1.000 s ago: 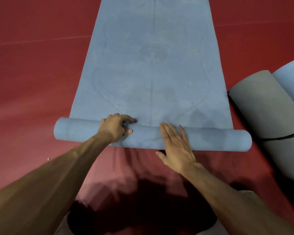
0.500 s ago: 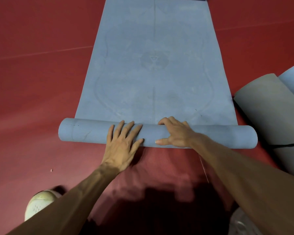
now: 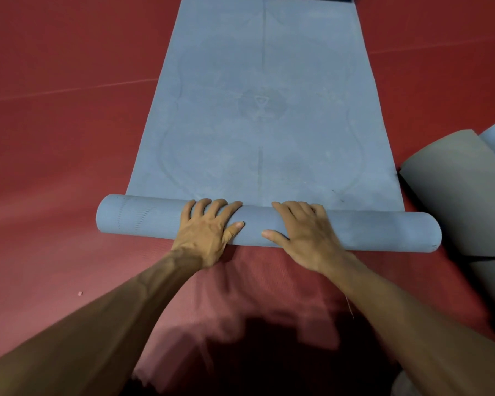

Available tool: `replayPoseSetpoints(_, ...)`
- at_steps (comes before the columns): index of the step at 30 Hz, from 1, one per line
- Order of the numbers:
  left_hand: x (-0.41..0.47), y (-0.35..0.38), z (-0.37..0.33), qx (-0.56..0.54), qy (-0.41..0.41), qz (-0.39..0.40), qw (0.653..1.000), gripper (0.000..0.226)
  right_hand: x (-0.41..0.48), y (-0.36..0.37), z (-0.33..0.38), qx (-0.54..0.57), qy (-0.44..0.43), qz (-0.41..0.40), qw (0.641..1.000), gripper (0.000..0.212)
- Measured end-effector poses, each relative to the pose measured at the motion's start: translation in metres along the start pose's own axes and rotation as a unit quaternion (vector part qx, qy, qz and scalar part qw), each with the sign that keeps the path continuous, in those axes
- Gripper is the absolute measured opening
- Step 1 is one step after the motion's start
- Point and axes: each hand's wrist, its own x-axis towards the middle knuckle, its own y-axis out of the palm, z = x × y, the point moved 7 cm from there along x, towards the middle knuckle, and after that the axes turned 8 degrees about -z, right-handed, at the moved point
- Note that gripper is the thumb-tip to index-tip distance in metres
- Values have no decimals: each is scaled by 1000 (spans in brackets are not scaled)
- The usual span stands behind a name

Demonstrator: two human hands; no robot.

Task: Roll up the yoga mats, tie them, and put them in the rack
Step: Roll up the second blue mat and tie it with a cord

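Blue yoga mat [image 3: 263, 155], part-rolled: my left hand [image 3: 209, 232] and right hand [image 3: 305, 232] sat mid-roll, fingers curled over it, gripping for a tight, straight roll.

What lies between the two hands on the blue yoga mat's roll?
Head view: only a bare stretch of the blue yoga mat roll separates left hand and right hand.

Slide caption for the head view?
Left hand and right hand curl over the partly rolled blue yoga mat on red floor, rolled grey mat alongside.
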Motion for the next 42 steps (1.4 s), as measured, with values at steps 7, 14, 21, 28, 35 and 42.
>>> replayPoseSetpoints(7,55,-8,6,10,-8,71,997,45,-20,-7,-13,-49,28,-135,989,80)
replayPoseSetpoints(14,72,-12,11,41,-31,-11,999,54,10,-3,-19,-114,34,-94,988,97)
replayPoseSetpoints(21,67,-17,7,56,-28,-111,992,47,35,-7,-28,-161,23,-15,987,110)
replayPoseSetpoints(28,60,-21,2,4,-29,-157,987,47,59,-13,-36,-122,26,21,992,91)
replayPoseSetpoints(35,37,-25,6,-19,-18,-92,995,63,48,-14,-25,-27,30,67,997,74)
replayPoseSetpoints(42,-13,-32,8,-36,-45,-16,998,74,11,-7,4,16,26,157,987,77)
